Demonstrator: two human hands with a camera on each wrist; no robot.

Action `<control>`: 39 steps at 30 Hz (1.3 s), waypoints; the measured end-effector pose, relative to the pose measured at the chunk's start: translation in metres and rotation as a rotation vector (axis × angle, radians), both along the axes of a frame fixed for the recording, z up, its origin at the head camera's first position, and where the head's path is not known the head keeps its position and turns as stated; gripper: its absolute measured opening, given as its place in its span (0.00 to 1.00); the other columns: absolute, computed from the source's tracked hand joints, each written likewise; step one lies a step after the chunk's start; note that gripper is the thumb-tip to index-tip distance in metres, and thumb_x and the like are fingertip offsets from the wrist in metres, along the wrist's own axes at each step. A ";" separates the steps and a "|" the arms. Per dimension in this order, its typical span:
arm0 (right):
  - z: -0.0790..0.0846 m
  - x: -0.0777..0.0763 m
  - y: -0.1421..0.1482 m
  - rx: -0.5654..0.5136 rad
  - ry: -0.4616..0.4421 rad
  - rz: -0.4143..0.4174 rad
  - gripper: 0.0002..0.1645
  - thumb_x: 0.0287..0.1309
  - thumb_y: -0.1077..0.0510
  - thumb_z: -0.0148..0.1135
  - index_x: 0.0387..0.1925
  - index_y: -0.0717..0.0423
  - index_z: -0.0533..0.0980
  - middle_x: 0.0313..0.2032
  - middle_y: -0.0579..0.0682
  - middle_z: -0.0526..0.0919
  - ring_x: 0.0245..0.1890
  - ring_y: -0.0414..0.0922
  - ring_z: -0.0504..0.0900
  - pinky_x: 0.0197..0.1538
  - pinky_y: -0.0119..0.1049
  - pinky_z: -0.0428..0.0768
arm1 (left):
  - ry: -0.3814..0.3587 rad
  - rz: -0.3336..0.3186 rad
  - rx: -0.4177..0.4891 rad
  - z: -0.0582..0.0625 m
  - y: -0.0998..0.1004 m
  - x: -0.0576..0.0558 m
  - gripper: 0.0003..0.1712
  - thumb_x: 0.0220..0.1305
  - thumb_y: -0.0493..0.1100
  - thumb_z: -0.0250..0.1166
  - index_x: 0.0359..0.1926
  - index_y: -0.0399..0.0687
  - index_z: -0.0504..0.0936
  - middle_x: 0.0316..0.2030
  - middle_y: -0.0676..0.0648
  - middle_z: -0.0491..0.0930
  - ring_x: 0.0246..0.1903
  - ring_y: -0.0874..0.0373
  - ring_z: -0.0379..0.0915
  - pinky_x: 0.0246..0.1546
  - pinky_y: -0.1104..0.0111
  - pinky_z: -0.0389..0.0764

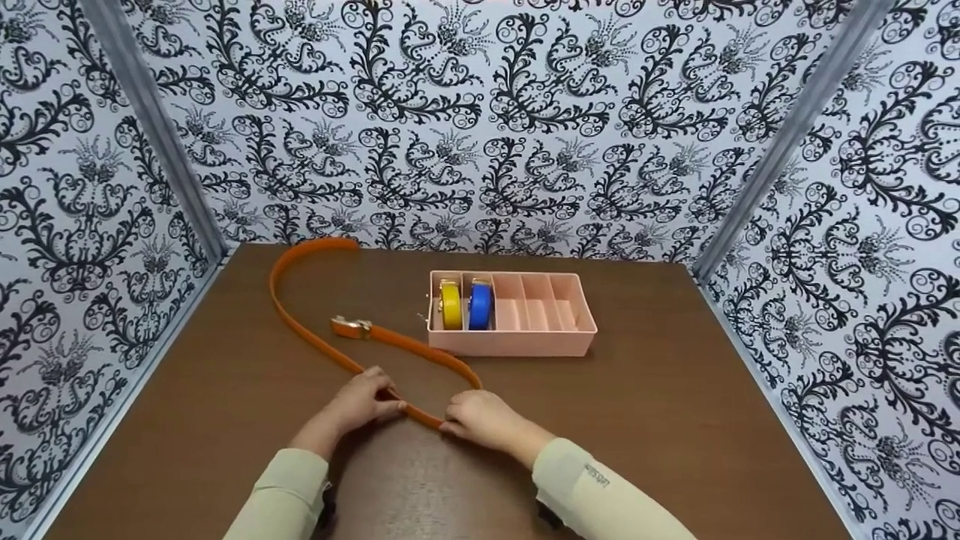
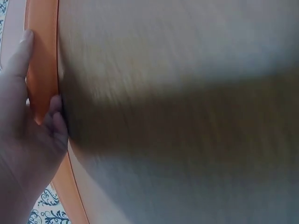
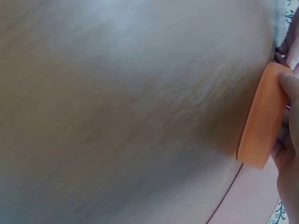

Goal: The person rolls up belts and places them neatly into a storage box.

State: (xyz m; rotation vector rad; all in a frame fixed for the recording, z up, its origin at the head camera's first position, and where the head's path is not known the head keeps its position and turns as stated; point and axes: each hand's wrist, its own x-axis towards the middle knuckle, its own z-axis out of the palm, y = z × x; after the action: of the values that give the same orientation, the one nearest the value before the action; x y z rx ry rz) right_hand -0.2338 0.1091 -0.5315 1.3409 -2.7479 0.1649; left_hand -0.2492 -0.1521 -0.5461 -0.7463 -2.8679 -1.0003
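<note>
A long orange belt (image 1: 315, 341) stands on edge on the brown table, its tail curving round at the back left. Its gold-coloured buckle (image 1: 352, 327) lies left of the pink box. My left hand (image 1: 366, 397) holds the strap front of centre; in the left wrist view the thumb and fingers sit on either side of the orange strap (image 2: 43, 60). Just to the right, my right hand (image 1: 487, 418) grips the belt where it bends back toward the buckle. The right wrist view has the thumb on the orange bend (image 3: 264, 116), with fingers partly hidden behind it.
Behind the hands stands a pink divided box (image 1: 517, 343). Its left compartments hold a coiled yellow belt (image 1: 450, 306) and a coiled blue belt (image 1: 480, 306). Patterned wall panels (image 1: 480, 150) border the table (image 1: 660, 420) at the back and sides.
</note>
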 end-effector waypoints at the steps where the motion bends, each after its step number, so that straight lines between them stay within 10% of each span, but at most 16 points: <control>1: -0.001 0.001 0.003 -0.004 -0.023 -0.011 0.16 0.67 0.45 0.58 0.32 0.50 0.83 0.28 0.42 0.78 0.29 0.39 0.77 0.38 0.32 0.77 | 0.004 0.025 -0.038 -0.001 0.001 0.000 0.14 0.59 0.52 0.70 0.34 0.47 0.82 0.34 0.52 0.70 0.35 0.53 0.70 0.39 0.58 0.74; 10: -0.004 0.000 0.051 -0.118 -0.192 -0.058 0.17 0.67 0.46 0.58 0.28 0.51 0.82 0.23 0.40 0.71 0.24 0.38 0.69 0.30 0.31 0.70 | 0.137 0.102 -0.233 -0.007 0.006 -0.006 0.14 0.60 0.51 0.69 0.37 0.48 0.76 0.36 0.47 0.68 0.39 0.44 0.68 0.39 0.47 0.73; 29: -0.013 0.004 0.172 -0.298 -0.186 -0.159 0.14 0.62 0.50 0.64 0.23 0.50 0.80 0.22 0.37 0.72 0.23 0.36 0.69 0.29 0.34 0.72 | 0.094 0.141 -0.193 -0.016 0.000 -0.015 0.11 0.63 0.43 0.67 0.43 0.44 0.78 0.36 0.47 0.68 0.37 0.47 0.69 0.42 0.53 0.74; 39: -0.019 0.002 0.255 -0.397 -0.219 -0.375 0.13 0.59 0.49 0.66 0.21 0.45 0.78 0.22 0.35 0.74 0.24 0.35 0.71 0.31 0.34 0.73 | 0.156 0.149 -0.218 -0.010 -0.014 -0.018 0.10 0.61 0.42 0.68 0.37 0.45 0.76 0.35 0.46 0.69 0.36 0.45 0.71 0.42 0.53 0.74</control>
State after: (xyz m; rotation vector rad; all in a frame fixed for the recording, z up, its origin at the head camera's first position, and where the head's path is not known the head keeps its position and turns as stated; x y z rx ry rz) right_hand -0.2316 0.3640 -0.5504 0.7353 -2.8636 0.8185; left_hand -0.2671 -0.1658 -0.5564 -0.5794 -2.8725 -0.5918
